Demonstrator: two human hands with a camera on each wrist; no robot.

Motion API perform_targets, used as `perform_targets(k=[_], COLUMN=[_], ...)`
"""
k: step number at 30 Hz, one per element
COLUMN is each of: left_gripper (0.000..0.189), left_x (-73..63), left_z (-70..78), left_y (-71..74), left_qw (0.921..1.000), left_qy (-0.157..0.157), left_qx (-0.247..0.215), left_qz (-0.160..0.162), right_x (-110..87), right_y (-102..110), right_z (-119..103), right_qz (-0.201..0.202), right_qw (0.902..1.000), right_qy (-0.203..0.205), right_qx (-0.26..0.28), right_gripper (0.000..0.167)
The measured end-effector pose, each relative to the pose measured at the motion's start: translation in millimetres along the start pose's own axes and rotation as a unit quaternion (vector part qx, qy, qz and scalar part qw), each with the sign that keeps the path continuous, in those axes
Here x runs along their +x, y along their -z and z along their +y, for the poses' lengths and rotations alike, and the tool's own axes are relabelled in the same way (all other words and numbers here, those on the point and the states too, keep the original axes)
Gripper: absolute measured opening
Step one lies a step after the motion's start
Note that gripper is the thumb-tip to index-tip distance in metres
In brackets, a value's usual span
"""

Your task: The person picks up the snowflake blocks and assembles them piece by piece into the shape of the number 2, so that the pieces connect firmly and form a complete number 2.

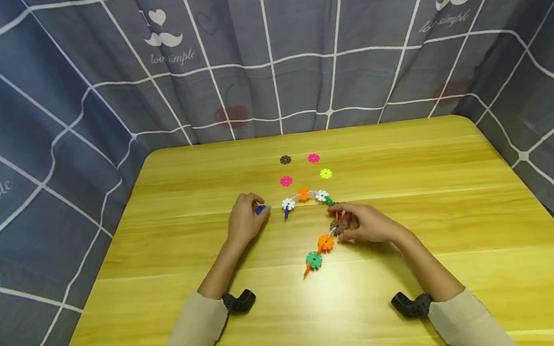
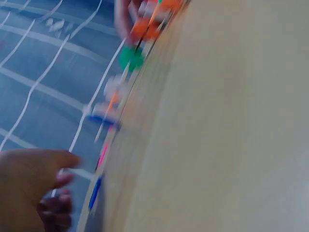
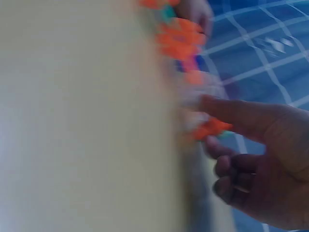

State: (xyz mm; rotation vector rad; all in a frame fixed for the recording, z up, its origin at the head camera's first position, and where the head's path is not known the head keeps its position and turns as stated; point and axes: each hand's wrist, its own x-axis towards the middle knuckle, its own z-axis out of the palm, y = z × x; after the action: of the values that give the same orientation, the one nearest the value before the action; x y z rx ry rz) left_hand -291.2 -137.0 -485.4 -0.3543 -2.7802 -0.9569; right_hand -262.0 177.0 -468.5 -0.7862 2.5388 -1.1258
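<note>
A curved chain of interlocking flower discs, in orange (image 1: 326, 242), green (image 1: 314, 260), white and brown, lies on the table. My right hand (image 1: 369, 223) holds the chain at its right bend, thumb and fingers on either side of a brown disc (image 1: 338, 226). In the right wrist view the chain is blurred, with an orange disc (image 3: 212, 128) between the thumb and fingers. My left hand (image 1: 245, 218) is beside a loose blue disc (image 1: 260, 209), fingers loosely bent. The left wrist view shows that blue disc (image 2: 95, 193) flat on the table, apart from the fingertips.
Behind the chain lie loose discs: a brown one (image 1: 286, 160), two pink ones (image 1: 313, 158) and a yellow-green one (image 1: 326, 174). The wooden table (image 1: 196, 169) ends at a grey-blue checked curtain (image 1: 299, 87), which also hangs along both sides.
</note>
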Motion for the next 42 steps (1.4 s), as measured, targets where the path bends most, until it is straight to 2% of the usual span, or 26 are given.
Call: perform_targets(k=[3,5,8,10,12,14,17,21,27,35,38,42], left_gripper=[0.024,0.027,0.03,0.031,0.031,0.03,0.025,0.02,0.016,0.016,0.016,0.014], left_x=[-9.0,-13.3,-18.3,-21.2,-24.1,-26.9,-30.3,-31.8,-31.5,-27.6,-26.2,-24.3], left_z=[10.9,17.8,24.5,26.8,27.9,28.4,27.9,26.8,25.5,21.5,20.5,18.6], left_y=[-7.4,-13.8,-24.3,-30.6,-35.3,-38.5,-42.6,-47.0,-51.6,-52.0,-51.1,-51.5], left_qw=[0.9966,0.9927,0.9863,0.982,0.978,0.9756,0.9733,0.968,0.9579,0.9515,0.9516,0.9537], left_qy=[-0.065,-0.103,-0.13,-0.129,-0.126,-0.123,-0.13,-0.149,-0.173,-0.194,-0.199,-0.208], left_qx=[0.018,0.037,0.091,0.131,0.161,0.176,0.183,0.188,0.204,0.207,0.199,0.187], left_qz=[0.048,0.051,0.044,0.043,0.044,0.045,0.048,0.073,0.103,0.12,0.124,0.112], right_x=[7.5,20.3,50.5,72.9,92.2,107.4,121.7,132.0,139.8,145.3,146.0,145.9], right_y=[20.0,32.7,41.4,38.0,29.7,19.0,4.0,-9.3,-18.0,-18.4,-18.3,-18.5], right_z=[-8.3,-16.0,-25.2,-26.4,-25.2,-23.8,-23.4,-27.8,-32.1,-30.3,-30.8,-30.0], right_qz=[0.008,0.034,0.04,0.005,-0.049,-0.105,-0.164,-0.193,-0.184,-0.171,-0.168,-0.166], right_qw=[0.9991,0.9975,0.9964,0.9964,0.9943,0.989,0.978,0.9635,0.9481,0.942,0.939,0.9332], right_qy=[-0.002,0.0,0.03,0.06,0.084,0.098,0.117,0.156,0.2,0.233,0.243,0.262], right_qx=[-0.041,-0.062,-0.069,-0.06,-0.044,-0.037,-0.053,-0.099,-0.166,-0.171,-0.176,-0.181], right_gripper=[0.056,0.05,0.039,0.035,0.035,0.037,0.041,0.041,0.032,0.03,0.031,0.032])
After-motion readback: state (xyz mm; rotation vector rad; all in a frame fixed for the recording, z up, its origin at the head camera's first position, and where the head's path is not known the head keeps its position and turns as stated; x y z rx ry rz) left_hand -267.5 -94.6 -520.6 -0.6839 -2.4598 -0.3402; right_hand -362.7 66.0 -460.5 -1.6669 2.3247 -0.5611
